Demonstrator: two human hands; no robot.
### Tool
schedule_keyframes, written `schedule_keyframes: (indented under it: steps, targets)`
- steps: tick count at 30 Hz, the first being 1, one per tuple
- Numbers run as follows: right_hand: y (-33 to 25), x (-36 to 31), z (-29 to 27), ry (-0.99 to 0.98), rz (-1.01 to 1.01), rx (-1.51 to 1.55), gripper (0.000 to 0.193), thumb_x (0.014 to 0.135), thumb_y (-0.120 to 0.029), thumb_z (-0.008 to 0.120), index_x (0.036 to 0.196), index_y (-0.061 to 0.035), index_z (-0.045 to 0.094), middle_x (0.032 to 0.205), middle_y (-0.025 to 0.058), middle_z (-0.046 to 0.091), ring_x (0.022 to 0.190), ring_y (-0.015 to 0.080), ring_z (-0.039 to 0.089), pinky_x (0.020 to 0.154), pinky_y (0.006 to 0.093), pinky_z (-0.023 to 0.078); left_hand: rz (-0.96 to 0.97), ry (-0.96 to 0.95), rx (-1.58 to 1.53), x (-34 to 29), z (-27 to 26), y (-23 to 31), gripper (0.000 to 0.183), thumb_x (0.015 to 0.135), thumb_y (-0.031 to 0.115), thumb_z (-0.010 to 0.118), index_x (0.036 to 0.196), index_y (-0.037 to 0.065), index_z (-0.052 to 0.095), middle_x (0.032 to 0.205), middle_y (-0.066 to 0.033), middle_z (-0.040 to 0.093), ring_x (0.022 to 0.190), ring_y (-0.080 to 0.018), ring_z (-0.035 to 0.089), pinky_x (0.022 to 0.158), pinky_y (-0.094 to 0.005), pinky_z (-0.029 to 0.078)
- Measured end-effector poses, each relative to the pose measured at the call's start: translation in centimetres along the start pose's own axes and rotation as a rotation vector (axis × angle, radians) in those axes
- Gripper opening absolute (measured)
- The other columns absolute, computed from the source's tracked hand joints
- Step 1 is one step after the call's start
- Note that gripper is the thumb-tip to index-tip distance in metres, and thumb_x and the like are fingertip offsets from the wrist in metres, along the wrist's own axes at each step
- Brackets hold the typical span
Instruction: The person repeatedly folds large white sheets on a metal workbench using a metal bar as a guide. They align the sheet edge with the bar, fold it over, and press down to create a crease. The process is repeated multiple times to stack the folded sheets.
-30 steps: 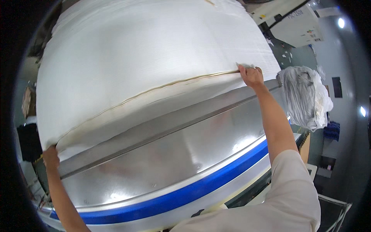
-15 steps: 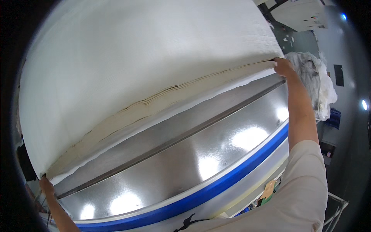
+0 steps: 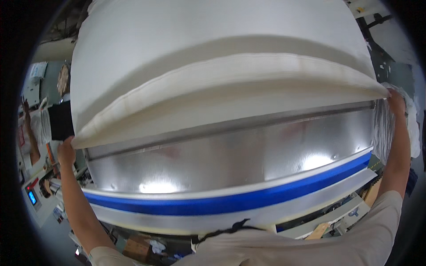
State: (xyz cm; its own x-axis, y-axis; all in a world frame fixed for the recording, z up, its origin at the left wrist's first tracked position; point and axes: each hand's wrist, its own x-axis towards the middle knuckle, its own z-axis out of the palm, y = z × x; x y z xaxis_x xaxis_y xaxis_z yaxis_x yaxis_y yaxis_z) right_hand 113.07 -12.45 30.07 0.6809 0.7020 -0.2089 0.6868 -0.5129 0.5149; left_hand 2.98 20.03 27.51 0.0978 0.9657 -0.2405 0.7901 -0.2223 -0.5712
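A wide sheet of white fabric (image 3: 248, 68) stretches between my hands, its middle bowed up and away from me in a long arched fold. My left hand (image 3: 66, 151) is closed on the sheet's left near corner. At the far right, my right hand (image 3: 396, 103) pinches the opposite near corner. Beyond the fold, more white fabric (image 3: 213, 22) lies spread flat over the table. Nearer to me a shiny metal plate (image 3: 222, 146) runs along the table, partly under the fabric's near edge. The fingertips of both hands are partly hidden by the cloth.
A blue strip (image 3: 230, 204) borders the table's near side. Crumpled pale cloth (image 3: 384, 133) hangs beside my right arm. At left are a machine with a small lit screen (image 3: 32, 197) and another person's arm (image 3: 31, 131). Below the table edge sits a cardboard box (image 3: 136, 248).
The view has turned, bringing the table level. The fabric's near edge, a flatter stack of layers before, now bulges up in an arch. Both hands still hold its corners.
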Motion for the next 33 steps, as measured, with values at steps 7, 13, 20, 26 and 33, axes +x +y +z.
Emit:
schedule_keyframes:
  steps: [7, 13, 20, 26, 33]
  targets:
    - [9.9, -7.6, 4.5, -0.016, -0.251, -0.108, 0.036, 0.076, -0.010, 0.056, 0.112, -0.0118, 0.058, 0.105, 0.0135, 0.060, 0.098, 0.0331, 0.056, 0.084, 0.0415, 0.044, 0.209, -0.190, -0.073, -6.3, -0.4, -1.8, 0.030, 0.080, 0.010, 0.047, 0.106, 0.014, 0.061, 0.100, -0.0146, 0.063, 0.092, -0.0342, 0.057, 0.089, -0.0437, 0.040]
    - [11.4, -17.8, 10.0, -0.136, -0.526, -0.130, 0.033, 0.070, -0.007, 0.057, 0.103, -0.0134, 0.061, 0.092, 0.0108, 0.062, 0.088, 0.0303, 0.058, 0.077, 0.0426, 0.046, 0.336, -0.569, 0.126, -16.1, 5.4, 1.8, 0.035, 0.078, 0.009, 0.046, 0.109, 0.016, 0.060, 0.112, -0.0060, 0.061, 0.107, -0.0220, 0.055, 0.102, -0.0467, 0.030]
    - [6.2, -25.8, 10.9, -0.395, -0.503, -0.376, 0.014, 0.073, -0.015, 0.055, 0.081, -0.0147, 0.067, 0.077, 0.0096, 0.064, 0.077, 0.0287, 0.062, 0.069, 0.0433, 0.048, 0.463, -0.910, 0.328, -21.5, 7.3, 6.1, 0.033, 0.077, 0.011, 0.052, 0.108, 0.016, 0.062, 0.115, -0.0063, 0.059, 0.110, -0.0237, 0.054, 0.100, -0.0474, 0.033]
    - [5.8, -28.0, 15.1, -0.492, -0.498, -0.430, 0.012, 0.076, -0.014, 0.055, 0.076, -0.0140, 0.066, 0.080, 0.0087, 0.065, 0.079, 0.0271, 0.062, 0.071, 0.0443, 0.047, 0.482, -0.929, 0.382, -22.2, 8.9, 7.8, 0.020, 0.080, 0.015, 0.054, 0.095, 0.011, 0.067, 0.104, -0.0082, 0.064, 0.100, -0.0265, 0.060, 0.083, -0.0463, 0.047]
    - [10.2, -28.0, 20.2, -0.490, -0.483, -0.424, 0.015, 0.080, -0.013, 0.051, 0.080, -0.0060, 0.064, 0.089, 0.0150, 0.063, 0.085, 0.0328, 0.060, 0.076, 0.0445, 0.048, -0.076, -0.797, 0.285, -20.0, 10.8, 7.3, 0.022, 0.077, 0.021, 0.063, 0.097, 0.013, 0.068, 0.106, -0.0077, 0.065, 0.100, -0.0265, 0.061, 0.078, -0.0382, 0.049]
